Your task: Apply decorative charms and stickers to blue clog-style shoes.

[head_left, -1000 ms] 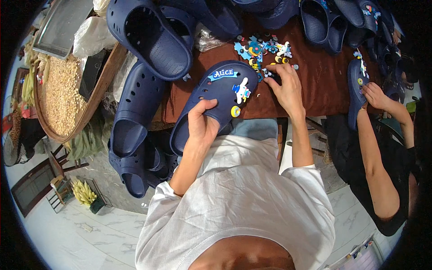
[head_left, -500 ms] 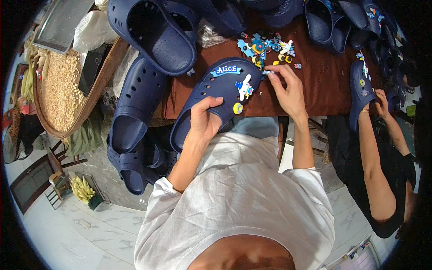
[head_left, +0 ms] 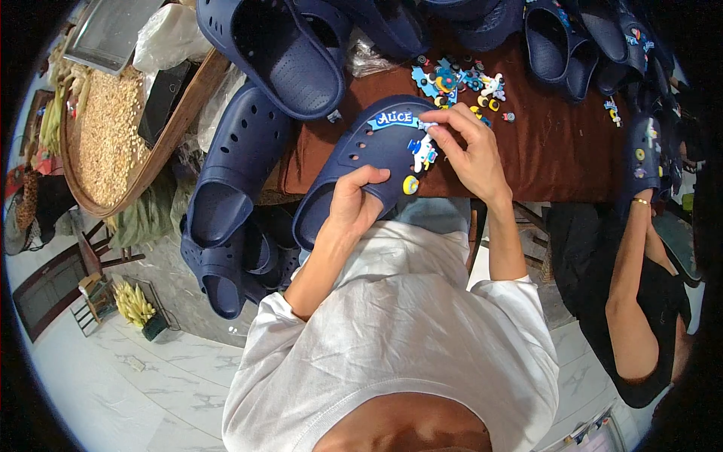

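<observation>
My left hand (head_left: 357, 197) grips a navy clog (head_left: 320, 197) by its side, thumb on top and fingers tucked inside the opening. On the clog's upper sit a blue banner charm (head_left: 394, 120), a white character charm (head_left: 422, 154) and a round yellow charm (head_left: 410, 184). My right hand (head_left: 471, 151) is at the toe end of the clog, its thumb and forefinger pinching a small light-coloured shoe charm (head_left: 427, 126) just beside the banner. The fingers partly hide this charm. Beyond the right hand lies a pile of loose charms (head_left: 449, 77) on the brown cloth.
More navy clogs (head_left: 235, 162) are stacked at the left, with others (head_left: 553, 45) along the back of the brown-covered table (head_left: 557, 147). A woven tray of grain (head_left: 113, 143) stands at far left. On the right, a co-worker's arm (head_left: 631, 264) reaches to another decorated clog (head_left: 642, 154).
My right hand has moved left with the small charm, from beyond the clog's edge onto its toe. The co-worker's clog has shifted right.
</observation>
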Demonstrator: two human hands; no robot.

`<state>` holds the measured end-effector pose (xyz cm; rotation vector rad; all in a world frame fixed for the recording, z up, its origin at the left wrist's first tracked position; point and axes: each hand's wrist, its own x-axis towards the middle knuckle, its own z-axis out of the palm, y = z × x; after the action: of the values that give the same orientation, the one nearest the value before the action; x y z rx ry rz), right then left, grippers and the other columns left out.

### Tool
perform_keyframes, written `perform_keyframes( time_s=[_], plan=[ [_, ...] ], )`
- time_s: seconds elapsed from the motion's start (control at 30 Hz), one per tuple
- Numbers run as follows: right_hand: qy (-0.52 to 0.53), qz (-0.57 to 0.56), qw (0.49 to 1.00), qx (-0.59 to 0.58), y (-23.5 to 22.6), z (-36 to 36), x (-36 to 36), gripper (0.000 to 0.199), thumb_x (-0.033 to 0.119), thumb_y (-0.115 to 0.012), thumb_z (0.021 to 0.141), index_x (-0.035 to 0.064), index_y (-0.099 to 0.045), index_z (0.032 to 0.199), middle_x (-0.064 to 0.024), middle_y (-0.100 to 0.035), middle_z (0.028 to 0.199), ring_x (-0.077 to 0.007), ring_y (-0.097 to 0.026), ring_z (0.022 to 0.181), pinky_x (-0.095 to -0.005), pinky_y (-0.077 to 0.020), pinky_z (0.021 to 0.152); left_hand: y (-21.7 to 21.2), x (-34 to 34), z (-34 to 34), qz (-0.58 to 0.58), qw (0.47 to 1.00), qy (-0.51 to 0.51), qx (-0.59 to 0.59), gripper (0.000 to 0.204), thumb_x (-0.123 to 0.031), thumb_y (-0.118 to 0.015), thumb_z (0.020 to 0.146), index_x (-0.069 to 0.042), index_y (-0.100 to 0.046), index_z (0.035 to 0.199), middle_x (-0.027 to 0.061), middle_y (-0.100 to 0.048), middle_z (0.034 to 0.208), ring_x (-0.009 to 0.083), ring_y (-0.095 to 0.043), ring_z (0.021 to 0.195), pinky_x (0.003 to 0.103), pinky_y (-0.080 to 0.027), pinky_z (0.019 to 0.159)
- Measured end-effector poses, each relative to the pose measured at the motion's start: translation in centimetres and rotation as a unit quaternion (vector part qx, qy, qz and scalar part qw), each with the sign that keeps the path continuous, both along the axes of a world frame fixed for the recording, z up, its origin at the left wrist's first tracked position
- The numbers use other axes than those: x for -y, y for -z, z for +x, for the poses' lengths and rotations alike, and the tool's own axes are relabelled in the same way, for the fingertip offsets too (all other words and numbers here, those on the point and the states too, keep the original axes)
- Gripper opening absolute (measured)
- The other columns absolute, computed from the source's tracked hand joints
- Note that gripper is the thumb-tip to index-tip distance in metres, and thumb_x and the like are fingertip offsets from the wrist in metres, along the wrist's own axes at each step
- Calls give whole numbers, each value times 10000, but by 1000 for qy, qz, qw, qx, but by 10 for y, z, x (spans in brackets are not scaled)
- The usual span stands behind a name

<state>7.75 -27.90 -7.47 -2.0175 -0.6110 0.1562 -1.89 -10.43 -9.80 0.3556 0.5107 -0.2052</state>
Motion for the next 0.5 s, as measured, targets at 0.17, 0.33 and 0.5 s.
perform_keyframes(
  time_s=[0.17, 0.33, 0.5],
  plan=[
    [12, -9, 1000, -4, -12, -1, -4, 154, 87, -593, 892, 27, -662, 1016, -89, -588, 863, -211, -595, 786, -300, -467, 700, -7, 5, 1, 32, 999, 2, -17, 475, 73, -528, 761, 27, -483, 1231, 164, -581, 1174, 297, -595, 1071, 423, -483, 961],
    [-19, 24, 1000, 2, -24, -8, -10, 141, 71, -609, 872, 22, -666, 991, -94, -603, 860, -216, -604, 782, -307, -474, 704, -7, 10, 0, 52, 997, 26, -51, 428, 77, -594, 779, 2, -509, 1191, 110, -592, 1141, 225, -609, 1028, 361, -512, 900],
    [-37, 10, 999, -20, -30, -11, -21, 136, 82, -626, 851, 21, -654, 969, -105, -603, 858, -252, -609, 787, -337, -477, 705, -14, 24, -6, 105, 994, 2, -13, 451, 106, -584, 775, -26, -515, 1201, 70, -587, 1120, 179, -599, 1011, 326, -505, 892]
  ],
)
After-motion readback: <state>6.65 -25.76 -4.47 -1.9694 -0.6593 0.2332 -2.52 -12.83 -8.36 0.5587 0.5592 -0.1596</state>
